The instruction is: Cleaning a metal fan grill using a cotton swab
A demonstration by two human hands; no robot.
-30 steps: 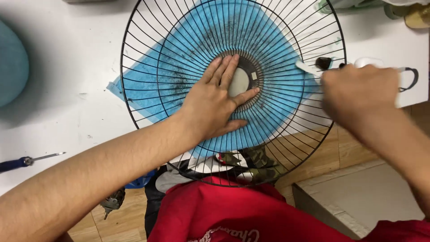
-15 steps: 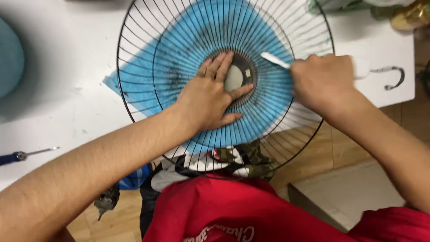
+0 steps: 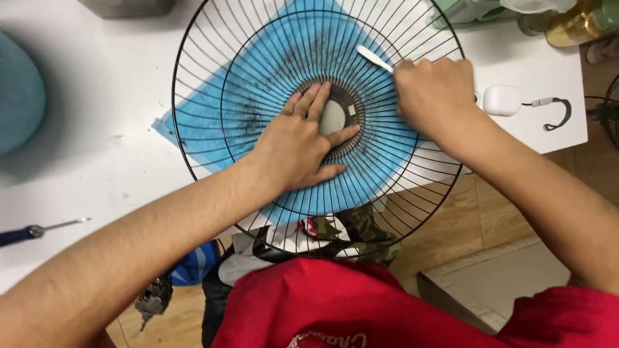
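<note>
Head view, left hand [image 3: 300,145] flat on fan grille [image 3: 213,77], right hand [image 3: 433,95] gripping brush [image 3: 375,58]

Left hand: your left hand [image 3: 298,145] presses flat on the fan grille [image 3: 219,96] hub.
Right hand: your right hand [image 3: 433,93] grips a white brush [image 3: 374,58] against the far-right wires.
Underneath: blue cloth [image 3: 193,122] on the white table [image 3: 97,167].

**What we count on and around the table**

We count one black wire fan grille [image 3: 213,77] at the centre, with one blue cloth [image 3: 193,122] under it. Two hands work on it: one left hand [image 3: 296,145] and one right hand [image 3: 433,93] at two o'clock, gripping one white brush [image 3: 373,58]. One white case [image 3: 501,100] lies at three o'clock, one screwdriver [image 3: 39,230] at eight o'clock, one teal round object [image 3: 19,90] at nine o'clock.
</note>
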